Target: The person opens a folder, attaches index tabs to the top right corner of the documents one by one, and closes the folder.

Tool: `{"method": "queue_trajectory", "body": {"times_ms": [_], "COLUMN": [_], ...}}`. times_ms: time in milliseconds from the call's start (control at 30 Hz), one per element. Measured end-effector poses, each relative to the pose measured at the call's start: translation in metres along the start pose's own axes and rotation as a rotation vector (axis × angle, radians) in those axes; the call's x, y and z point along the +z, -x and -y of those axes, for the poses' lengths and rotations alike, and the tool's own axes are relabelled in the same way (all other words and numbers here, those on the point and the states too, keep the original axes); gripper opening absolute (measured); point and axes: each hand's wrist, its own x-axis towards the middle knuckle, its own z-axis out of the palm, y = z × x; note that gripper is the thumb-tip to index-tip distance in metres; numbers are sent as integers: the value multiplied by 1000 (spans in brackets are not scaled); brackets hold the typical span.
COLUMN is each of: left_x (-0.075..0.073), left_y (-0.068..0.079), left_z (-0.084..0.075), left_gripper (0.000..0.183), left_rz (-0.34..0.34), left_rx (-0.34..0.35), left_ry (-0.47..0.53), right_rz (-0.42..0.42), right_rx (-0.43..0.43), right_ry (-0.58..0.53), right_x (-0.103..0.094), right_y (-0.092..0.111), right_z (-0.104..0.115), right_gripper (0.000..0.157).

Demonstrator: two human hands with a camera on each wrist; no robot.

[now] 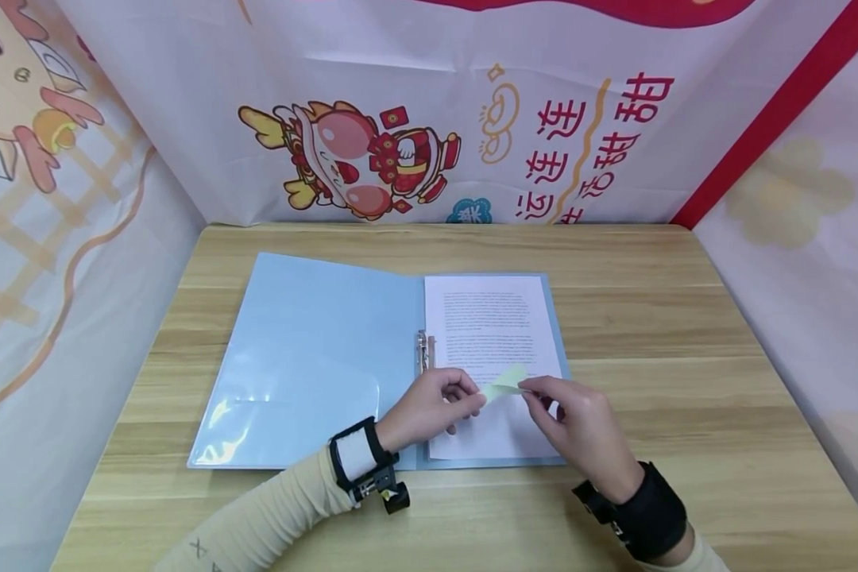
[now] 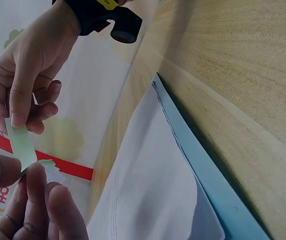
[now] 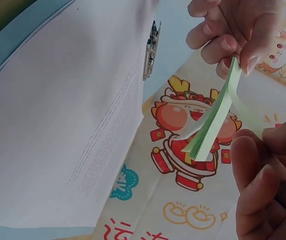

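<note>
Over the lower part of a printed sheet [image 1: 489, 326], both hands hold light green sticky notes. My left hand [image 1: 439, 401] pinches one end of a narrow pad of green sticky notes [image 3: 212, 122] between thumb and fingers. The pad's layered edge shows in the right wrist view. Between the thumb and forefinger of my right hand [image 1: 579, 417] is the end of a single green strip [image 2: 21, 142]. That strip bends away from the pad, its other end still at the pad near my left fingertips. Below the hands lies an open blue folder [image 1: 314, 349] with the paper on its right side.
A metal binder clip mechanism [image 1: 422, 349] sits along the folder's spine, just left of the paper. The folder rests on a wooden table [image 1: 651, 318]. Printed cloth [image 1: 400, 48] hangs behind the table and at both sides.
</note>
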Motion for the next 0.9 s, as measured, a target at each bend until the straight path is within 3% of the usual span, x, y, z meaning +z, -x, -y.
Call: {"method": "queue_trajectory", "body": {"times_ms": [233, 467, 633, 767, 900], "left_x": [0, -9, -16, -19, -19], "left_y": [-1, -1, -4, -8, -11], "left_z": [4, -2, -6, -4, 0], "left_gripper": [12, 18, 23, 24, 41], "left_rz": [27, 70, 27, 24, 102], "left_rx": [14, 50, 86, 172, 283], "left_ry": [-14, -30, -58, -147, -254], "right_rz": [7, 3, -1, 10, 30], "right_rx": [39, 117, 147, 170, 198], "right_ry": [-73, -162, -219, -273, -330], "right_x": [-1, -2, -2, -2, 0], "right_y": [2, 2, 2, 2, 3], "right_z": [0, 2, 3, 5, 7], "right_gripper": [18, 18, 19, 19, 17]}}
